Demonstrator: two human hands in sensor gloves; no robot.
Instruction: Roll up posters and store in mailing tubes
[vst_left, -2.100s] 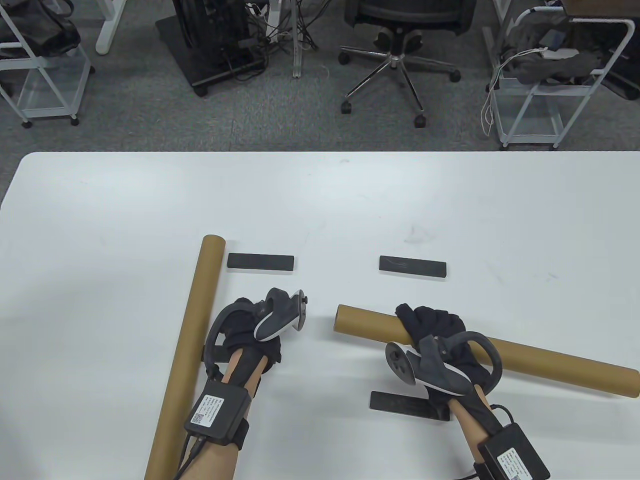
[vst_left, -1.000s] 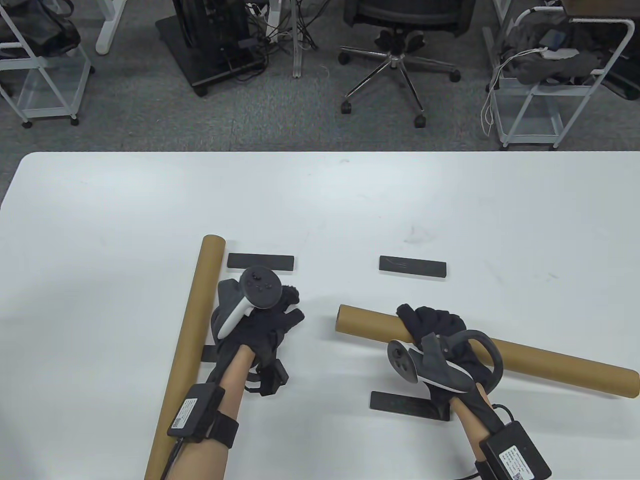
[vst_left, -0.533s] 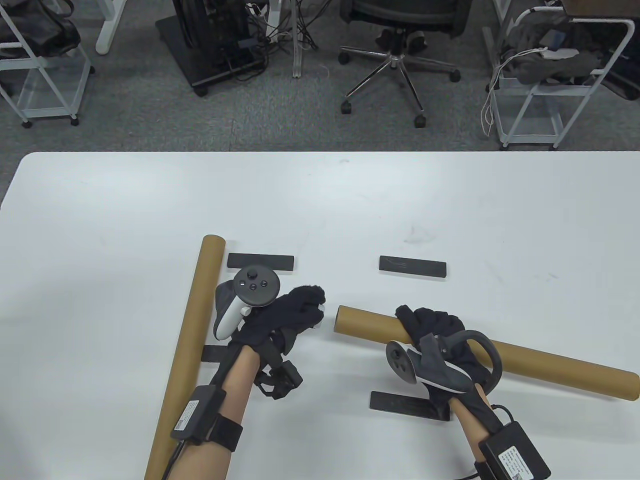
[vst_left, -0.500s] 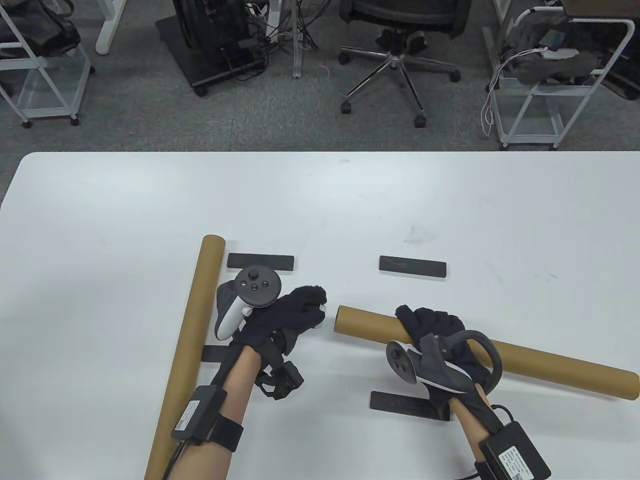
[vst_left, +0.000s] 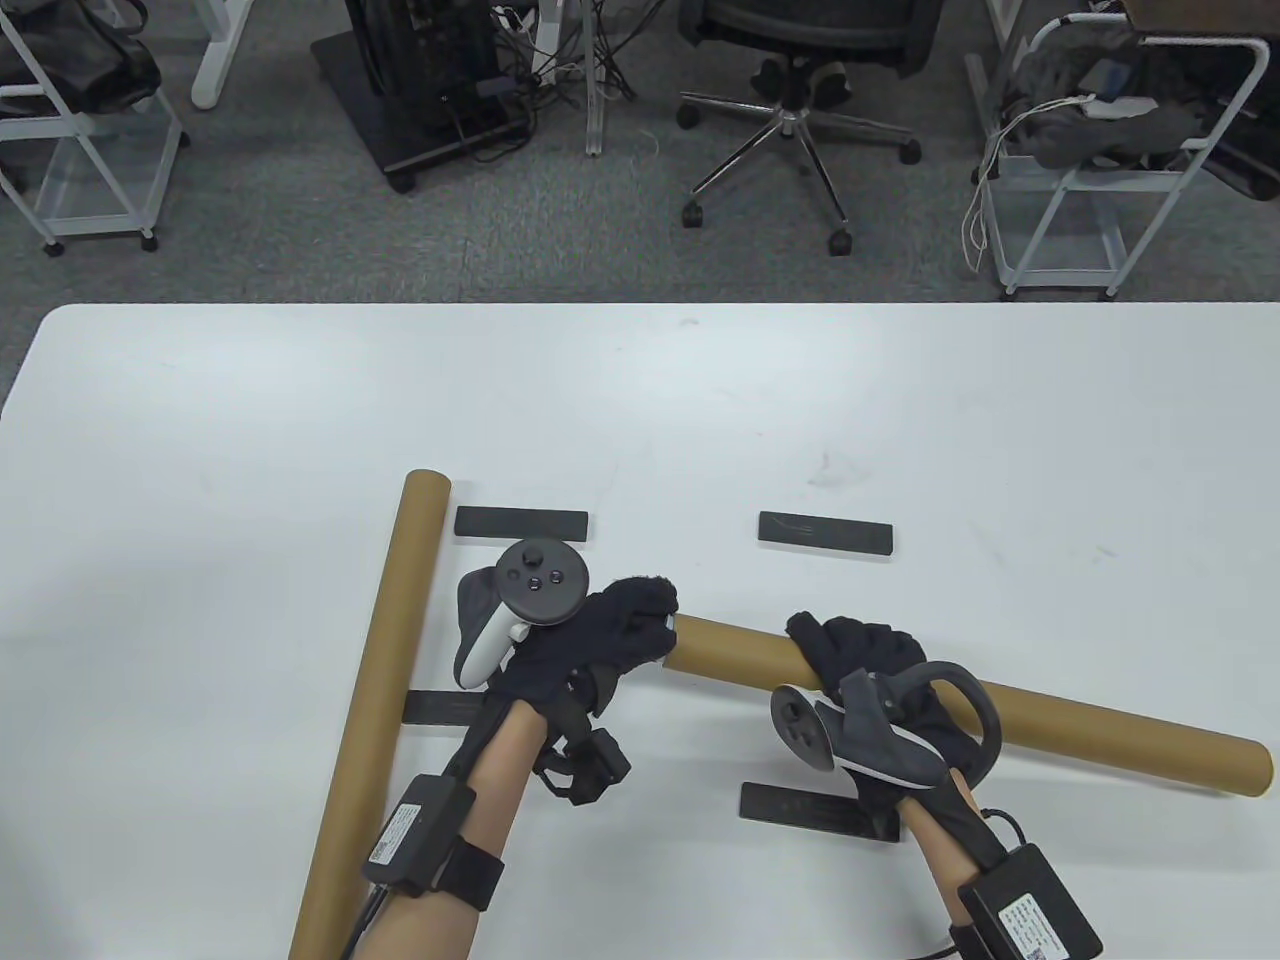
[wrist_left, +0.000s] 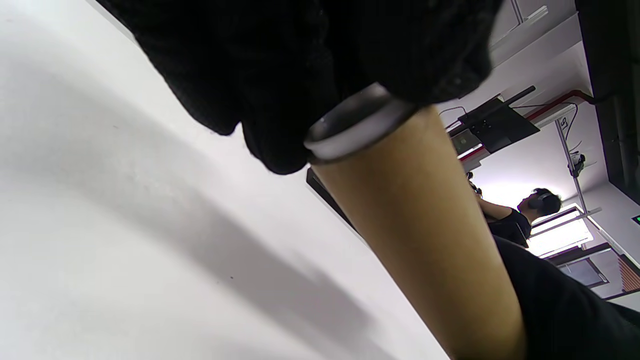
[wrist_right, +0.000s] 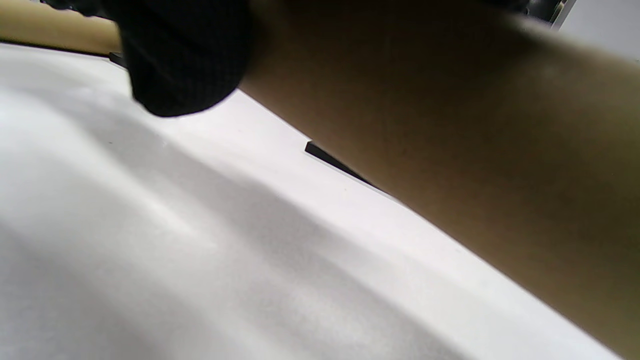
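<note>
Right hand (vst_left: 865, 665) has its grip wrapped around a long brown cardboard mailing tube (vst_left: 1100, 725) lying across the white table (vst_left: 700, 400), fingers curled over the top near the tube's left half; the right wrist view shows the tube (wrist_right: 450, 125) close up with a gloved fingertip (wrist_right: 185, 60) under it. Left hand (vst_left: 600, 640) is at that tube's left end, its grip pinching a white plastic end cap (wrist_left: 357, 127) right at the tube mouth; the left wrist view shows the cap at the opening, but how far it is seated I cannot tell. A second long brown cardboard tube (vst_left: 375, 700) lies well to the left, running from the table's near edge away from the person, untouched. Four flat black rectangular bars on the table: one (vst_left: 521, 523) just right of the second tube's far end, one (vst_left: 825, 532) beyond the held tube, one (vst_left: 805, 808) near the right wrist, one (vst_left: 440, 706) partly hidden under the left forearm. No poster in view.
</note>
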